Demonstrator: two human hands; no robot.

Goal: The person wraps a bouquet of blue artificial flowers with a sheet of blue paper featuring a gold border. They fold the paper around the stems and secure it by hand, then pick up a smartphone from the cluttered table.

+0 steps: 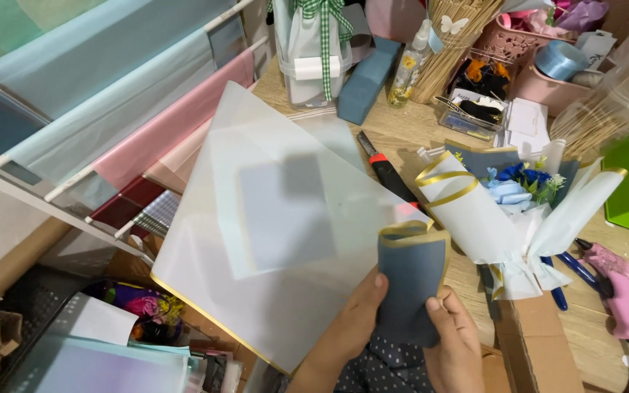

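1. Left hand (pixel 351 320): closed on the lower edge of a dark blue wrapping sheet (pixel 410 287) and a frosted white sheet (pixel 278 225), thumb pressed on top.
2. Right hand (pixel 454 342): pinching the blue sheet's right side, thumb in front, fingers behind.
3. Blue sheet: folded, gold-edged, long axis upright, between both hands.
4. White sheet: fanned up and left from the left hand, the nearer one.
5. Bouquet (pixel 507 211): lying on the table (pixel 624 255), just right of the hands, stems toward the person.
6. Pink glue gun (pixel 616 280): farther right.
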